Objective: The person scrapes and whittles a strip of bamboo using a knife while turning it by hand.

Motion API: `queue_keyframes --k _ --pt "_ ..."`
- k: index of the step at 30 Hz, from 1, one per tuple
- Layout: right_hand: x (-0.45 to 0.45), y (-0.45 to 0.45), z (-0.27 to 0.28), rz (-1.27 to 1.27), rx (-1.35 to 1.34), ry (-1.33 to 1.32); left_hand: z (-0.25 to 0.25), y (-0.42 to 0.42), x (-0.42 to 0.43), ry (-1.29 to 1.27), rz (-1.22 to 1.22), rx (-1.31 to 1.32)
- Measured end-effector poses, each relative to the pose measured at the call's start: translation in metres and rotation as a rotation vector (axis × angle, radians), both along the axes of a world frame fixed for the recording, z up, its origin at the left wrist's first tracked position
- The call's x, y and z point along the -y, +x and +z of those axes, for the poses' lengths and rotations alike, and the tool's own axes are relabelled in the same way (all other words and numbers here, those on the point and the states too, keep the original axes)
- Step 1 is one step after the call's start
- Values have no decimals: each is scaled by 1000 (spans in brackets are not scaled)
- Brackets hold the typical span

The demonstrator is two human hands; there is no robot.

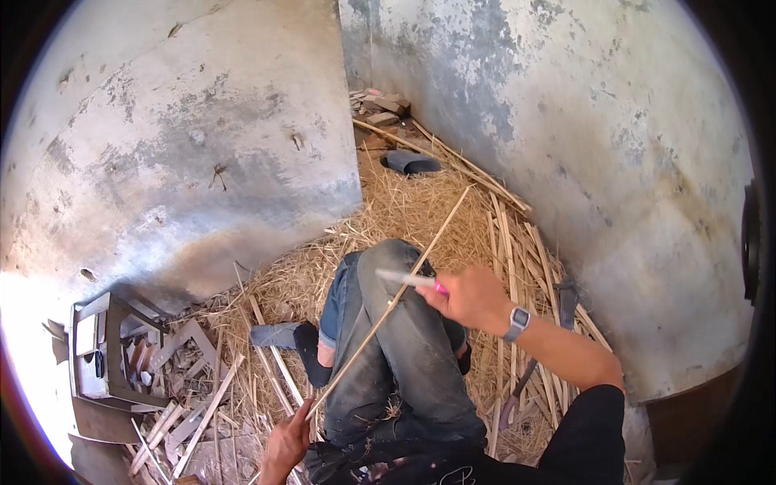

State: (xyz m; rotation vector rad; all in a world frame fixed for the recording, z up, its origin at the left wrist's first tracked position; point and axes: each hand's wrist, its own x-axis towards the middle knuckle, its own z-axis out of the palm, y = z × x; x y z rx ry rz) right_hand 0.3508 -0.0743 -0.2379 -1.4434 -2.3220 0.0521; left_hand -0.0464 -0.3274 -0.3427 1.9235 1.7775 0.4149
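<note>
My left hand (pixel 286 441) is closed around the lower end of a long, thin bamboo strip (pixel 362 343). The strip slants up across my legs (pixel 404 356), its far end beyond my knees. In my right hand (pixel 477 299), which wears a wristwatch, is a knife (pixel 404 278) with a bit of pink handle showing. Its blade points left and crosses over the strip near my knees; whether it touches the strip I cannot tell.
Shavings (pixel 396 210) cover the floor around me. Long split strips (pixel 508 267) lie along the right wall. A grey piece of pipe (pixel 411 162) lies ahead. On the left are a wooden frame (pixel 113 347) and scrap wood (pixel 182 360). Bricks (pixel 384 105) sit in the far corner.
</note>
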Motion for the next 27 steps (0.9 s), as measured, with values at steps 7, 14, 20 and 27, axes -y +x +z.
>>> queue_keyframes --k 7,14,20,27 --pt "-11 8 -9 -101 12 103 -13 10 4 108 21 7" --pt "-48 23 3 -165 -110 91 2 7 -2 63 24 59" --pt "-77 44 10 -232 28 102 3 0 -5 37 17 42" --pt "-35 18 -17 23 129 170 8 1 -7 45 29 32"
